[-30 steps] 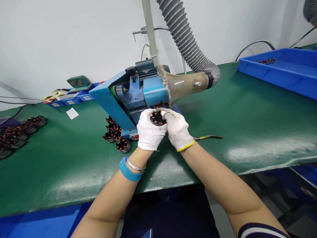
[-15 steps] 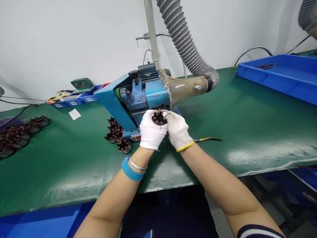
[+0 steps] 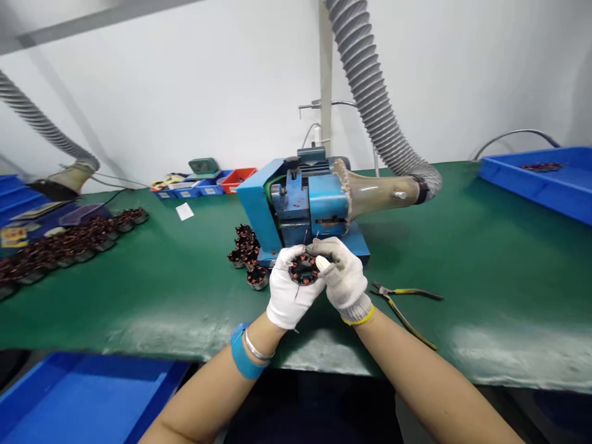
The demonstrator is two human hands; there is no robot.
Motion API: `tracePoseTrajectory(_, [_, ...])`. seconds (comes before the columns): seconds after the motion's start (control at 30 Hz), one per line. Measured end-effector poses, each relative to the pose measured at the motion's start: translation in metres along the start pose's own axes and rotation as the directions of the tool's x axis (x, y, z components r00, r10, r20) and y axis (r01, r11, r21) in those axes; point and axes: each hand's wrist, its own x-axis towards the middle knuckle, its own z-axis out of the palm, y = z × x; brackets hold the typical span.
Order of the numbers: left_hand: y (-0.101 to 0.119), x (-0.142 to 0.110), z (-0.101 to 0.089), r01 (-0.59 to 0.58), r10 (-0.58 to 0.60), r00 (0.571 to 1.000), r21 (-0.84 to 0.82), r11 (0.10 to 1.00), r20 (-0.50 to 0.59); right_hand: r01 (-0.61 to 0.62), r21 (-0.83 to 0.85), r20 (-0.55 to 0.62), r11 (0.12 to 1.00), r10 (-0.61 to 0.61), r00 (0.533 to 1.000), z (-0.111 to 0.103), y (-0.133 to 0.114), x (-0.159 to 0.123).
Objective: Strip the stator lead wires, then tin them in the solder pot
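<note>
A round motor stator (image 3: pixel 304 269), black with copper windings and thin wire ends sticking out, is held in front of the blue belt machine (image 3: pixel 327 203). My left hand (image 3: pixel 289 299), in a white glove, is wrapped round its left and lower side. On the right, my gloved right hand (image 3: pixel 345 274) has its fingers and thumb closed at the stator's upper right edge, near the wire ends. Several more stators (image 3: pixel 258 276) stand beside the machine's left foot. Wire-cutting pliers (image 3: pixel 407 302) with yellow handles lie spread on the green bench, right of my right hand.
A grey extraction hose (image 3: pixel 374 92) joins the machine's funnel. Rows of stators (image 3: pixel 83 240) line the left side. Small bins (image 3: pixel 238 179) and a white paper (image 3: pixel 184 211) lie behind. One blue tray (image 3: pixel 531 179) stands at right; another blue tray (image 3: pixel 87 394) is below the bench edge.
My view has swung left and up. Both hands have drawn the stator back from the machine toward me, and my right fingers have shifted on it. The pliers show fully.
</note>
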Motion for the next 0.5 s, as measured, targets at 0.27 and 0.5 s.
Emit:
tracePoseTrajectory(0.27, [-0.002, -0.068, -0.163, 0.323, -0.508, 0.846, 0.605, 0.728, 0.160, -0.046, -0.019, 0.153, 0.999, 0.048, 0.987, 0.004, 0.003, -0.017])
tracePoseTrajectory(0.5, [-0.049, -0.004, -0.302, 0.487, -0.595, 0.658, 0.864, -0.131, -0.461, -0.022, -0.026, 0.157, 0.999, 0.026, 0.987, 0.006, 0.005, -0.026])
